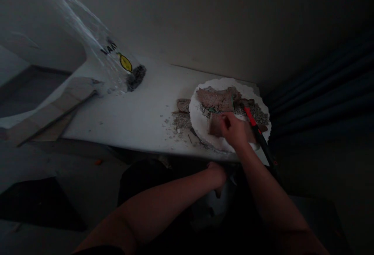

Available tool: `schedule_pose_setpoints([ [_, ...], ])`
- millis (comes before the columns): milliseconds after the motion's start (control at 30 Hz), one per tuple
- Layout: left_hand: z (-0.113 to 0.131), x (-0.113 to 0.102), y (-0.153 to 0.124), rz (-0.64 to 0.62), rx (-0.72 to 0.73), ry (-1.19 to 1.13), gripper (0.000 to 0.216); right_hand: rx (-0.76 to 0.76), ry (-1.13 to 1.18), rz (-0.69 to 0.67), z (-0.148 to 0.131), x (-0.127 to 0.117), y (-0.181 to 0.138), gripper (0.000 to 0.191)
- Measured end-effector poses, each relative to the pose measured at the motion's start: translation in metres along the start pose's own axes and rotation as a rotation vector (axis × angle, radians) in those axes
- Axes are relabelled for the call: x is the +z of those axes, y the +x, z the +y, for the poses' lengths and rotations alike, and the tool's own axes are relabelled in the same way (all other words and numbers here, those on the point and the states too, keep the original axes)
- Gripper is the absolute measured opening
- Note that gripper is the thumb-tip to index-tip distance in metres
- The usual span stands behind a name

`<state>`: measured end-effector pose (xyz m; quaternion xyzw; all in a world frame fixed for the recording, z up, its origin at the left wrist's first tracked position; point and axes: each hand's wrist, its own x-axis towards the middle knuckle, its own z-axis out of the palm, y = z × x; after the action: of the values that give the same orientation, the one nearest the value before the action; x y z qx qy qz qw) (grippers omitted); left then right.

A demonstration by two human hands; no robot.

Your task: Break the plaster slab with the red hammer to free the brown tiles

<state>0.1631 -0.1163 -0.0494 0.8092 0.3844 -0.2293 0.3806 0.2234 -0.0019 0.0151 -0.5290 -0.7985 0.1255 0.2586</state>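
Observation:
My right hand (pixel 233 129) is over the white, wavy-edged round board (pixel 197 124), thumb and fingertips pinched together near a brown, rough-textured piece (pixel 215 125). What the fingertips hold, if anything, is too small and dark to make out. Just beyond them lies a larger brown textured slab (pixel 216 99) with small green bits (pixel 213 110). A tool with a red and black handle (pixel 257 130), perhaps a hammer, rests across the board's right side beside a heap of grey rubble (pixel 254 112). Below the table edge, my left hand (pixel 217 175) is curled closed; its fingers are mostly hidden.
The white table (pixel 140 118) bears crumbs and debris (pixel 182 122) left of the board. A clear plastic bag (pixel 109 58) with a lemon print and dark contents stands further left. Flat cardboard pieces (pixel 55 110) overhang the left edge. A dark curtain (pixel 321 79) hangs at right.

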Motion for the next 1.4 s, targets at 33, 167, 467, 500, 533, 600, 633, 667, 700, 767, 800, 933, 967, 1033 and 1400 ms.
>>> schedule_pose_setpoints([
  [33,0.000,-0.005,-0.005,-0.063,-0.010,0.049,0.063,0.017,0.035,0.074,0.012,-0.007,0.005,0.024],
  [167,0.001,-0.020,-0.020,-0.122,0.006,0.133,0.072,0.116,0.074,0.215,0.058,-0.028,0.014,0.017],
  [467,0.011,-0.028,-0.022,-0.092,0.040,0.174,0.069,0.083,-0.024,-0.339,0.087,-0.034,-0.003,0.005],
  [500,0.013,-0.028,-0.022,-0.103,0.043,0.185,0.067,0.083,-0.034,-0.349,0.089,-0.034,-0.003,0.006],
  [533,0.015,-0.029,-0.021,-0.116,0.044,0.198,0.066,0.086,-0.038,-0.357,0.091,-0.035,-0.002,0.007],
  [600,0.019,-0.030,-0.018,-0.125,0.051,0.217,0.064,0.102,-0.045,-0.376,0.094,-0.035,-0.001,0.009],
  [633,0.021,-0.031,-0.016,-0.126,0.060,0.223,0.063,0.110,-0.050,-0.383,0.094,-0.035,0.001,0.010],
  [667,0.023,-0.032,-0.014,-0.128,0.070,0.227,0.063,0.115,-0.055,-0.389,0.095,-0.036,0.002,0.010],
  [700,0.026,-0.033,-0.012,-0.129,0.077,0.230,0.064,0.118,-0.062,-0.396,0.095,-0.036,0.003,0.011],
  [767,0.030,-0.035,-0.008,-0.122,0.084,0.228,0.065,0.118,-0.072,-0.409,0.095,-0.036,0.005,0.011],
  [800,0.032,-0.036,-0.006,-0.119,0.082,0.226,0.065,0.119,-0.073,-0.415,0.095,-0.036,0.006,0.012],
  [933,0.039,-0.040,0.002,-0.122,0.097,0.225,0.066,0.119,-0.061,-0.441,0.097,-0.034,0.008,0.012],
  [967,0.040,-0.040,0.004,-0.127,0.100,0.229,0.066,0.118,-0.062,-0.444,0.098,-0.034,0.009,0.012],
  [1033,0.042,-0.039,0.009,-0.133,0.111,0.235,0.067,0.111,-0.063,-0.437,0.099,-0.034,0.008,0.011],
  [1400,0.043,-0.032,0.026,-0.128,0.098,0.179,0.070,0.085,-0.060,-0.468,0.098,-0.037,0.009,0.007],
])
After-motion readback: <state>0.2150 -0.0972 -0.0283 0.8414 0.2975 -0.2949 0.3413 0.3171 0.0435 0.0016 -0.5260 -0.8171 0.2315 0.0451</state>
